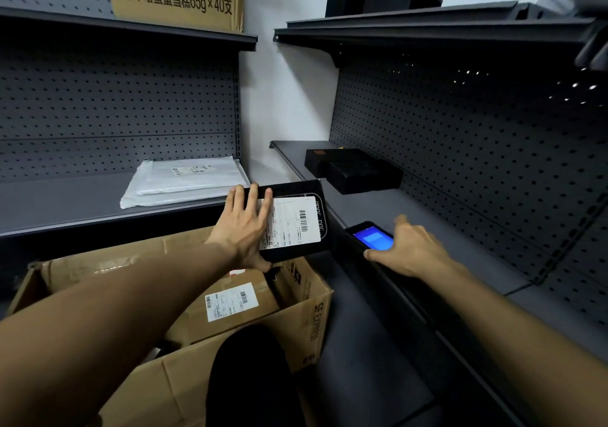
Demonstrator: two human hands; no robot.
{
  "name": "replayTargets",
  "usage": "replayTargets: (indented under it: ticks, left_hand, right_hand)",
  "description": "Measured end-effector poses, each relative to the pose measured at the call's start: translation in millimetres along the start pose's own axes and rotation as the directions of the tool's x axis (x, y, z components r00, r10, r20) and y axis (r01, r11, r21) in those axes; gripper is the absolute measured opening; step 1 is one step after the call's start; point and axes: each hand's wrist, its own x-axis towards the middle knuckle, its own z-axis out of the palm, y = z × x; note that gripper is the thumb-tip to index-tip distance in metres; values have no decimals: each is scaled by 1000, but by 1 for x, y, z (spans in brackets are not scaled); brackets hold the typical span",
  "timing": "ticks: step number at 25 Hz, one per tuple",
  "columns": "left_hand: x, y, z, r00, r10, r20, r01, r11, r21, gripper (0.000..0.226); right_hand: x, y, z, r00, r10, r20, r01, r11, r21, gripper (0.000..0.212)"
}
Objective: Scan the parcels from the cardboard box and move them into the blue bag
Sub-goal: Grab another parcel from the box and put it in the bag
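Left shelf (pixel 49 203) bare at its left, white mailers (pixel 184 180) filling its right end, black boxes (pixel 355 170) blocking far right shelf (pixel 371 206), brown parcel (pixel 230 298) crowding open cardboard box (pixel 309 295) below

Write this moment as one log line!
step: scanning | left hand: holds black rectangular parcel, white label up, above open brown cardboard box | right hand: spread over black handheld scanner, blue screen lit

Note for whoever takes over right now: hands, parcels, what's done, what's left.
Left hand grips the black parcel, label up, above the cardboard box.
Right hand is at the scanner on the shelf; grip unclear.
A brown parcel lies in the box.
Blue bag not in view.
Done: black parcel out of the box, scan not confirmed.
Left: scan the black parcel, bag it, then the brown one.
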Motion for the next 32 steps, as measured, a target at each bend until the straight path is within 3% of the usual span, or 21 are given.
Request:
replayTargets:
  ticks: [7,13,16,19,22,27,32]
  left_hand:
    - [-6,-6,3,999,46,-26,-47,998,-35,153]
    - [-10,-11,4,998,61,-36,-62,997,-46,153]
    - [-11,-12,4,996,76,-43,-78,996,-47,152]
    - [-14,-12,5,995,90,-47,-92,994,-64,151]
    - [-18,-11,7,991,125,-44,-127,990,-62,151]
    - [-24,-12,3,986,159,-56,-164,982,-98,151]
    - [-29,-20,-4,980,181,-87,-190,976,-107,151]
  right_hand:
    - [17,28,29,988,155,-21,-156,987,-43,78]
    - [23,37,36,989,149,3,-149,986,-70,71]
    - [23,29,31,999,23,-42,-28,991,-132,67]
    - [24,14,29,951,-265,-158,235,954,-187,101]
    - [22,-7,26,868,-470,-162,435,876,-209,122]
    - [20,-38,36,816,-576,-43,549,796,-256,146]
    - [24,-53,36,805,-593,-35,572,790,-219,151]
